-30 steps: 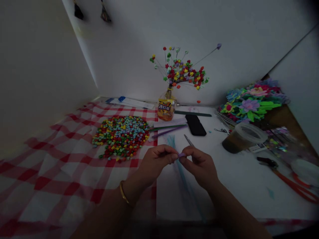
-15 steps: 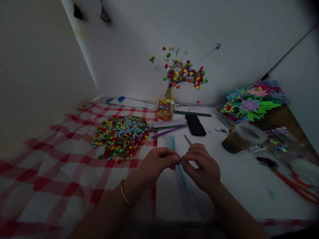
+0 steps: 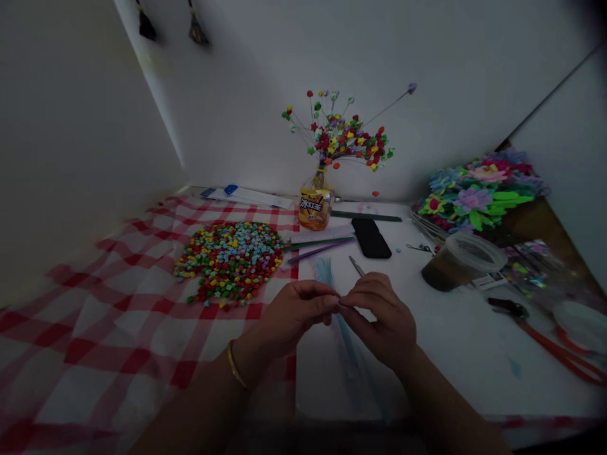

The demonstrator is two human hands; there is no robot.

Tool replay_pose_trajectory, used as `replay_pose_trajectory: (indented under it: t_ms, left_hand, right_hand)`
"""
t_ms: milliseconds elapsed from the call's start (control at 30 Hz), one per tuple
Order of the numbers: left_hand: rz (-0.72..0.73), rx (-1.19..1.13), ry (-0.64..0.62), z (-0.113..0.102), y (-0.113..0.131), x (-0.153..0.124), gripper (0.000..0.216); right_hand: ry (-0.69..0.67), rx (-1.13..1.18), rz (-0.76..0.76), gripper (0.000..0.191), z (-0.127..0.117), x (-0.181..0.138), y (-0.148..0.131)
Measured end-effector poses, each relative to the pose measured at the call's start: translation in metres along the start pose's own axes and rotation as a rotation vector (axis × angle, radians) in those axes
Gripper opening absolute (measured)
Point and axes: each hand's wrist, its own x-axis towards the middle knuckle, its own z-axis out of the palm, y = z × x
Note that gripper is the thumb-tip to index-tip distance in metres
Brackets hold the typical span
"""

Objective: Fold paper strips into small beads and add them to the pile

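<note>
My left hand [image 3: 294,315] and my right hand [image 3: 386,321] meet fingertip to fingertip above the white tabletop. A small purple paper piece [image 3: 341,305] is pinched between them, mostly covered by the fingers; its exact shape is too small to make out. Light blue paper strips [image 3: 348,346] lie under and in front of both hands. Just beyond my right hand, a slim silver pointed tool [image 3: 356,266] lies partly hidden. To the left of my left hand, a broad heap of colourful folded paper stars [image 3: 232,259] rests on the red-and-white checked cloth [image 3: 156,338].
A bottle [image 3: 314,208] holding stars on wires stands at the back. Nearby lie a black phone [image 3: 371,238] and purple strips [image 3: 320,251]. On the right are a tilted plastic tub [image 3: 462,262], orange-handled pliers [image 3: 545,341] and fuzzy flowers [image 3: 474,196].
The fingers have shifted slightly around the purple piece, my right thumb and forefinger moving a little leftward. Both hands keep their pinch, and the surrounding objects stay in place.
</note>
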Motion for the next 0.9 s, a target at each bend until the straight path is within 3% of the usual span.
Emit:
replay_pose_trajectory:
  t_ms: [167,433,700,900]
  left_hand:
    - [0.052,0.024,0.002,0.0010,-0.0007,0.0000,0.016]
    - [0.069,0.027,-0.029,-0.0005,-0.0017,0.0002,0.014]
    - [0.207,0.179,0.027,0.0032,-0.0005,-0.0008,0.013]
    - [0.244,0.243,0.073,0.0050,0.0013,-0.0029,0.012]
  right_hand:
    - [-0.010,0.244,0.195,0.015,0.0016,-0.0021,-0.0033]
    - [-0.037,0.368,0.282,0.017,0.0016,-0.0043,-0.0034]
    - [-0.048,0.824,0.713,0.004,0.0056,-0.0070,-0.0055]
    - [-0.036,0.963,0.999,0.011,0.0066,-0.0049,-0.0042]
